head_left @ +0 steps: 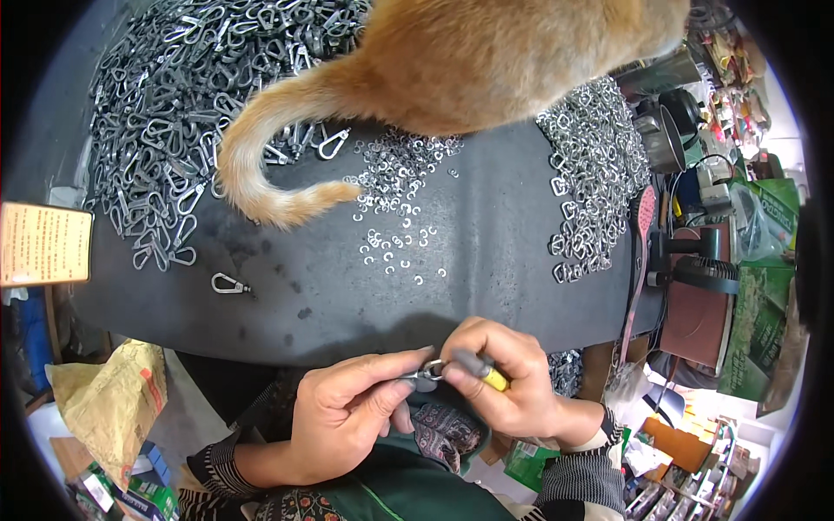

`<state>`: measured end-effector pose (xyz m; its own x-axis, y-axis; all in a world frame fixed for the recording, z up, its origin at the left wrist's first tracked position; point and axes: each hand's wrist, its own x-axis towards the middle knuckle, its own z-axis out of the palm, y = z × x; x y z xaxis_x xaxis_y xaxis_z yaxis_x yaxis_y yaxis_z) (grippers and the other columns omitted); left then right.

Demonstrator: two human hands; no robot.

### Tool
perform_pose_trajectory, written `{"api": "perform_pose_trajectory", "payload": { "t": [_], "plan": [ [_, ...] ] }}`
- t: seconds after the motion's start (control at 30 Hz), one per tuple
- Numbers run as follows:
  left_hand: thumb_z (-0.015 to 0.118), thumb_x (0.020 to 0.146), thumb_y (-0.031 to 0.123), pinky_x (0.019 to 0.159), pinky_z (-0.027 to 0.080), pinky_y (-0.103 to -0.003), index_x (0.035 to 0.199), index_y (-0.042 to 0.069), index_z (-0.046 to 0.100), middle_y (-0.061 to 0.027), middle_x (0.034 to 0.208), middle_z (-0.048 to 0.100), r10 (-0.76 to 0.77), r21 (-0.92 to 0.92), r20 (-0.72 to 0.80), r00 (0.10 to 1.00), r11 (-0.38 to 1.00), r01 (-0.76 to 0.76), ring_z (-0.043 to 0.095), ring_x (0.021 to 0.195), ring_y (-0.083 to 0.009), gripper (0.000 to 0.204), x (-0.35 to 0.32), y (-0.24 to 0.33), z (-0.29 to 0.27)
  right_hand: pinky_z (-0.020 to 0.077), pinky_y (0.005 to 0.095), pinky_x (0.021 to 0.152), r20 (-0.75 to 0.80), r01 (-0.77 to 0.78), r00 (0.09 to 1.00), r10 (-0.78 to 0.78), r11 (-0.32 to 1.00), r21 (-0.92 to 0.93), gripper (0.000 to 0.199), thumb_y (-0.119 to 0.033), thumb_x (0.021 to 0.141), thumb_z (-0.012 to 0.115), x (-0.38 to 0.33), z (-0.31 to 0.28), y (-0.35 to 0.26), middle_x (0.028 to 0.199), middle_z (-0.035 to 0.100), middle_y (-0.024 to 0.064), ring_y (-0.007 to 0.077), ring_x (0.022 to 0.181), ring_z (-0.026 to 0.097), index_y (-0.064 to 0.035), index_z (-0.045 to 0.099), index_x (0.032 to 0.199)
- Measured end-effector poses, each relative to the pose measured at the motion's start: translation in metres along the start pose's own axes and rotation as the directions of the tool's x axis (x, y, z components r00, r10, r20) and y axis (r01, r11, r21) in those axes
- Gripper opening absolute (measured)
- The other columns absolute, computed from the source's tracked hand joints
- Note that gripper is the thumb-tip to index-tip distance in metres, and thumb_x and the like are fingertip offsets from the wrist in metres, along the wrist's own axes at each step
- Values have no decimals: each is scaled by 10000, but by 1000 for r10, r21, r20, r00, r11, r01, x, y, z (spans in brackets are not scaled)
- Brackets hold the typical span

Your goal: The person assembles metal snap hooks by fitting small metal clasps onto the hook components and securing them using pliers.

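My left hand (343, 412) is closed, thumb and forefinger pinching a small silver metal fitting (433, 371) just beyond the table's near edge. The fingers cover much of it, so its exact kind does not show. Close against it, my right hand (514, 378) is wrapped round a tool with a yellow grip (496, 379); its working end is hidden by the fingers. Dark coverings or stains show on several fingertips. On the table ahead lie scattered small open C-shaped rings (400, 239) and, to the left, one lone snap hook (229, 283).
A large heap of snap hooks (156, 130) fills the table's (495, 234) far left. At right lies a pile of metal rings (591, 174). An orange cat (495, 61) sits at the back, its tail across the hooks. A pink swatter (645, 213) leans along the right edge.
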<state>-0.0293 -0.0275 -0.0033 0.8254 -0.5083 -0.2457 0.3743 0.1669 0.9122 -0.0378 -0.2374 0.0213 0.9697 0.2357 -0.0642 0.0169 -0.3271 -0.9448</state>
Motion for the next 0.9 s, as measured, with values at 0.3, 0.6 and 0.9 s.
{"api": "perform_pose_trajectory", "payload": {
  "t": [0.3,0.6,0.9],
  "plan": [
    [584,985,42,566,478,-197,1210,-21,641,-41,888,693,-259,-126,134,957,953,276,627,671,-56,241,-13,-3,-14,462,396,733,102,162,983,-150,474,-865,395,-365,715,809,22,-42,-16,835,580,72,252,810,579,-81,657,944],
    [644,938,40,663,489,-208,1154,14,682,-56,930,692,-220,-28,279,935,971,237,619,750,-67,221,-19,-14,-6,439,366,820,433,465,863,-259,77,-882,363,-329,693,766,65,-84,-3,902,503,31,208,911,536,-128,619,956],
    [692,879,1,769,496,-262,1063,16,737,-76,957,689,-26,70,181,983,997,14,633,863,-140,191,-11,-1,-11,437,346,781,524,553,823,-219,98,-827,337,-316,682,758,76,-84,-9,900,514,19,196,882,530,-125,631,929]
  ]
}}
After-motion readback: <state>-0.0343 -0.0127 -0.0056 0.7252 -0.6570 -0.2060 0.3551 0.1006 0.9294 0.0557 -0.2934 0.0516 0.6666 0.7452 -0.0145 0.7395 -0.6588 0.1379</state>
